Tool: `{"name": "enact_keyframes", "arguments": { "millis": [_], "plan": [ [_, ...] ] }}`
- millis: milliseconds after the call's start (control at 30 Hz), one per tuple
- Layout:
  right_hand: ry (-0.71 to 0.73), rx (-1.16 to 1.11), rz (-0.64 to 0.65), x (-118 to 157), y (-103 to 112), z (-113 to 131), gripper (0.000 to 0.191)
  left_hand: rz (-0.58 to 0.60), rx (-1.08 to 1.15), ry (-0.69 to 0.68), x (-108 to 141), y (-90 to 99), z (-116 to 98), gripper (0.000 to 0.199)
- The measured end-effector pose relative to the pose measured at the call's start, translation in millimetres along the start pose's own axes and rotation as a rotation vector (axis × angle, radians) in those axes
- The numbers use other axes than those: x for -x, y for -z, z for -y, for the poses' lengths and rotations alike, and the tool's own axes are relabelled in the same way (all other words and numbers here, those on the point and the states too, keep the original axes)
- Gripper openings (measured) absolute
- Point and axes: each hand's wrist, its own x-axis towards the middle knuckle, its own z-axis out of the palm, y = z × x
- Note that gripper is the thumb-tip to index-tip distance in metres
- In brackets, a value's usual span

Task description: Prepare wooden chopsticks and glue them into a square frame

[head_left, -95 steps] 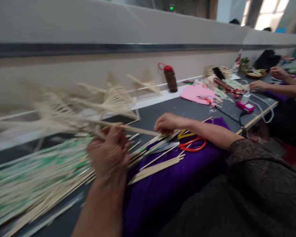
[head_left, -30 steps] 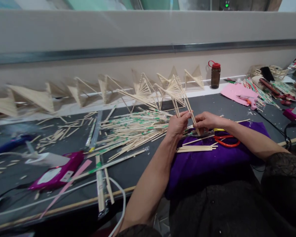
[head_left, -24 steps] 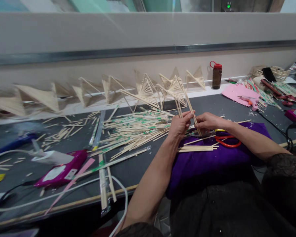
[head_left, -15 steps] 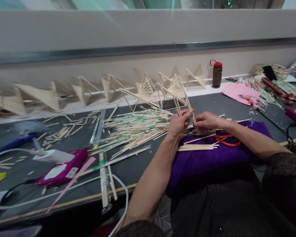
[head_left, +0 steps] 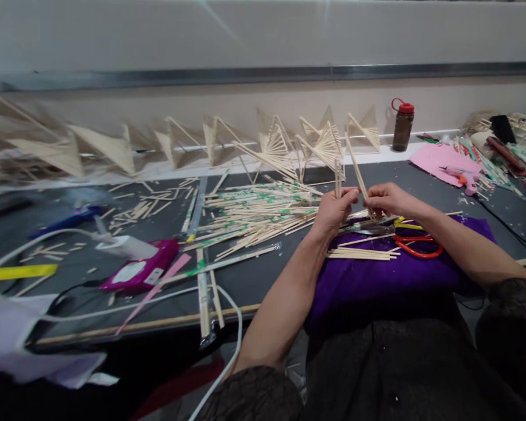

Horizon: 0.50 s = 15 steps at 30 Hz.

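Observation:
My left hand is closed on a pair of wooden chopsticks that point upward. Just to its right, my right hand pinches more chopsticks, tilted with their tops to the left. Below the hands a purple cloth covers the table edge and my lap. Several loose chopsticks lie on it. Red-handled scissors rest beside them, partly under my right forearm. A wide heap of chopsticks, many in green-printed wrappers, spreads left of my left hand.
Fan-shaped stick structures line the wall. A brown bottle with a red lid stands at the back. A pink glue gun lies on pink paper at the right. A magenta power strip and white cable occupy the left.
The camera view has shifted, so the scene sits farther right. My hands have moved slightly apart, and the chopsticks in my right hand have come away from my left.

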Motion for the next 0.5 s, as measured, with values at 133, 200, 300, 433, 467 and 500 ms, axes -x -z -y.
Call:
{"name": "enact_keyframes", "arguments": {
  "millis": [133,200,300,433,467,500],
  "plan": [
    [-0.015,0.118,-0.057,0.4,6.6,-0.9,0.015,0.039,-0.138,-0.025,2.4,-3.8,2.5,0.032],
    [-0.016,0.163,-0.048,-1.3,9.6,-3.0,0.016,0.030,-0.227,-0.071,3.2,-4.7,3.5,0.027],
    [-0.010,0.207,-0.018,-9.2,18.5,-3.1,0.021,0.037,-0.332,-0.160,4.3,-3.7,2.7,0.030],
    [0.044,0.396,0.018,-26.9,33.5,8.6,0.027,0.027,-0.349,-0.323,10.2,-2.6,-5.4,0.039],
    [0.055,0.493,0.011,-30.9,35.2,13.0,0.026,0.021,-0.368,-0.389,12.8,-3.5,-7.7,0.040],
    [0.062,0.608,-0.003,-34.2,35.4,17.4,0.023,0.023,-0.395,-0.459,15.7,-5.1,-9.5,0.040]
  ]
}}
